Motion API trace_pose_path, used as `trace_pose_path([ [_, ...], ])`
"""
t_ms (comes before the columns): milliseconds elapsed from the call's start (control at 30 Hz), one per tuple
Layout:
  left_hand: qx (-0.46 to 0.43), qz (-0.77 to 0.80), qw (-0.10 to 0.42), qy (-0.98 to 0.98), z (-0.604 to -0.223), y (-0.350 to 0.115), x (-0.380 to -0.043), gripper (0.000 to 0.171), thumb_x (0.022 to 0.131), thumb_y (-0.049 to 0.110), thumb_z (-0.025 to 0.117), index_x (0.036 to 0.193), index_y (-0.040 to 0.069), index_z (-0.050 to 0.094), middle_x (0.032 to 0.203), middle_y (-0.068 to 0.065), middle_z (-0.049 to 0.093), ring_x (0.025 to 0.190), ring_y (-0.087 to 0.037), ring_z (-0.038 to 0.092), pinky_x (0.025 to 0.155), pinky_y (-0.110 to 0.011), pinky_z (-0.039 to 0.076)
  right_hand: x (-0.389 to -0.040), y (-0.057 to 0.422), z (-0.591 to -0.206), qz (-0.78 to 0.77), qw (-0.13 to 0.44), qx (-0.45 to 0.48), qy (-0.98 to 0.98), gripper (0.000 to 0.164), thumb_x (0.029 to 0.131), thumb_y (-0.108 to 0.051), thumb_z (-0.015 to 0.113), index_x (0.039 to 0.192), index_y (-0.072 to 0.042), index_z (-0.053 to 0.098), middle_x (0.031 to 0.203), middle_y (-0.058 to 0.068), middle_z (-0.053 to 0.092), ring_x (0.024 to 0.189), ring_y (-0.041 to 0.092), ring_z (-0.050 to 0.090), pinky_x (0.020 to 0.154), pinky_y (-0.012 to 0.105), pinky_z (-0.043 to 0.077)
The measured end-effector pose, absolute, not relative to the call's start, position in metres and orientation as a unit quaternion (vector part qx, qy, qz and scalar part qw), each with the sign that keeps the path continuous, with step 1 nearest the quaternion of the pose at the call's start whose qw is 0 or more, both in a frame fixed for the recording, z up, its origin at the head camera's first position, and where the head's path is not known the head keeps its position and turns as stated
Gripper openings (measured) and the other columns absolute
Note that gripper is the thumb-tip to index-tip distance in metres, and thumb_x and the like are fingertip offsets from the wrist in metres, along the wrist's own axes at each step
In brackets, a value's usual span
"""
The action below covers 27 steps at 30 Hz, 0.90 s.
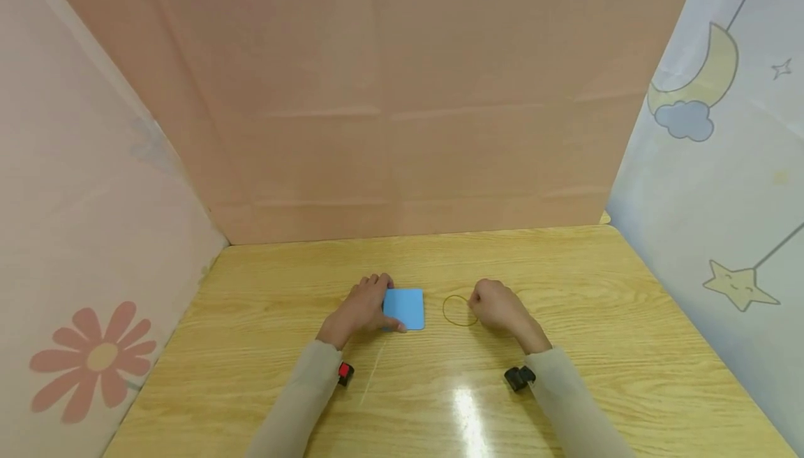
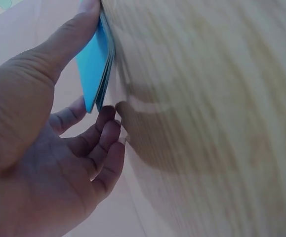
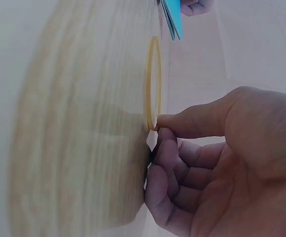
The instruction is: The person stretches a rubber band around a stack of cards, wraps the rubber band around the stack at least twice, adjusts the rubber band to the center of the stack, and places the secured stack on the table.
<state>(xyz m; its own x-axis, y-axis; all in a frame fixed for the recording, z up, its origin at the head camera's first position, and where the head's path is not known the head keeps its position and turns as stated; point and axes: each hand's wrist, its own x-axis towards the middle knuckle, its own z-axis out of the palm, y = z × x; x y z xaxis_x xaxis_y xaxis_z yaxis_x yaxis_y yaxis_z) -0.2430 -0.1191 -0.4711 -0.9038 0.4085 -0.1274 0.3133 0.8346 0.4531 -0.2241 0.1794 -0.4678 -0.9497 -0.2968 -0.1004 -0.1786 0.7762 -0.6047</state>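
A: Status of left hand (image 1: 363,304)?

B: Gripping light-blue, square, thin layered stack (image 1: 405,308), at lower centre of head frame. Holding from its left side, with thumb at near edge and fingers at far-left corner.

A: Single sheet or several?

B: More than one layer. Seen edge-on at upper left of left wrist frame, spread slightly apart at one corner. Can't tell exact count. Can't tell whether touching table or lifted.

A: Right hand (image 1: 499,306)?

B: Pinching thin yellow loop of band (image 3: 148,84) between thumb and index finger, with other fingers curled in. In head frame, just right of stack, at lower centre, not touching it. Roughly round from above, narrow oval near upper centre of right wrist frame.

A: Anything else around?

B: Working over pale wood-grain tabletop (image 1: 251,346), filling bottom of head frame, with bright glare patch at bottom centre. Creased salmon-pink backdrop (image 1: 389,95) across top. Pale sheet with red flower (image 1: 100,357) at lower left. Another pale sheet on right, with yellow moon (image 1: 719,67) at upper right and yellow star (image 1: 741,285) below.

A: On arms?

B: Wearing cream long sleeves (image 1: 308,381), plus small black wrist units (image 1: 519,378), showing red on left one.
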Motion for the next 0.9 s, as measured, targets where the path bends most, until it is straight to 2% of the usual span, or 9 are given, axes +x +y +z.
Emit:
trace_pose_path([
  [200, 0.197, 0.269, 0.123, 0.935, -0.472, -0.119, -0.241, 0.090, 0.079, 0.035, 0.094, 0.147, 0.010, 0.040, 0.129, -0.019, 0.064, 0.111, -0.031, 0.062, 0.096, -0.048, 0.059, -0.225, 0.180, -0.467, -0.311, 0.098, -0.129, 0.937, 0.056, 0.104, -0.004, 0.050, 0.056, -0.022, 0.028, 0.053, -0.009, 0.017, 0.050, 0.010, 0.014, 0.047, 0.023, 0.018],
  [267, 0.204, 0.277, 0.124, 0.931, -0.472, -0.119, -0.240, 0.087, 0.081, 0.034, 0.093, 0.146, 0.011, 0.038, 0.129, -0.020, 0.065, 0.110, -0.030, 0.063, 0.095, -0.047, 0.060, -0.225, 0.180, -0.467, -0.313, 0.099, -0.127, 0.936, 0.056, 0.103, -0.004, 0.050, 0.055, -0.022, 0.029, 0.053, -0.009, 0.018, 0.050, 0.010, 0.015, 0.048, 0.023, 0.018],
  [467, 0.223, 0.276, 0.117, 0.928, -0.474, -0.120, -0.237, 0.053, 0.085, 0.032, 0.090, 0.121, 0.010, 0.057, 0.123, -0.009, 0.063, 0.105, -0.022, 0.057, 0.092, -0.038, 0.056, -0.224, 0.180, -0.468, -0.317, 0.103, -0.129, 0.934, 0.056, 0.104, -0.004, 0.051, 0.055, -0.022, 0.029, 0.052, -0.009, 0.020, 0.049, 0.010, 0.016, 0.047, 0.022, 0.019],
  [600, 0.218, 0.307, 0.115, 0.919, -0.477, -0.122, -0.236, 0.047, 0.087, 0.033, 0.088, 0.118, 0.011, 0.060, 0.112, -0.004, 0.059, 0.097, -0.019, 0.051, 0.083, -0.032, 0.049, -0.225, 0.181, -0.468, -0.321, 0.104, -0.133, 0.932, 0.056, 0.105, -0.006, 0.051, 0.056, -0.022, 0.029, 0.052, -0.009, 0.020, 0.050, 0.011, 0.016, 0.048, 0.023, 0.020],
  [700, 0.207, 0.344, 0.117, 0.908, -0.478, -0.123, -0.235, 0.040, 0.092, 0.034, 0.084, 0.118, 0.013, 0.062, 0.105, -0.003, 0.057, 0.092, -0.019, 0.048, 0.077, -0.030, 0.044, -0.225, 0.180, -0.467, -0.327, 0.105, -0.134, 0.929, 0.056, 0.106, -0.007, 0.051, 0.056, -0.022, 0.030, 0.052, -0.009, 0.021, 0.049, 0.011, 0.017, 0.049, 0.024, 0.022],
  [800, 0.195, 0.379, 0.111, 0.898, -0.478, -0.122, -0.234, 0.027, 0.101, 0.033, 0.073, 0.117, 0.012, 0.065, 0.105, -0.004, 0.060, 0.091, -0.019, 0.051, 0.076, -0.029, 0.045, -0.224, 0.180, -0.466, -0.329, 0.107, -0.132, 0.929, 0.056, 0.106, -0.007, 0.051, 0.056, -0.022, 0.031, 0.052, -0.008, 0.022, 0.050, 0.011, 0.017, 0.050, 0.024, 0.023],
  [900, 0.179, 0.414, 0.104, 0.887, -0.478, -0.121, -0.232, 0.017, 0.107, 0.023, 0.063, 0.116, 0.011, 0.068, 0.112, -0.008, 0.067, 0.096, -0.019, 0.061, 0.078, -0.030, 0.052, -0.223, 0.180, -0.465, -0.330, 0.109, -0.123, 0.930, 0.052, 0.105, -0.005, 0.049, 0.057, -0.020, 0.033, 0.054, -0.007, 0.024, 0.050, 0.012, 0.019, 0.051, 0.025, 0.025],
])
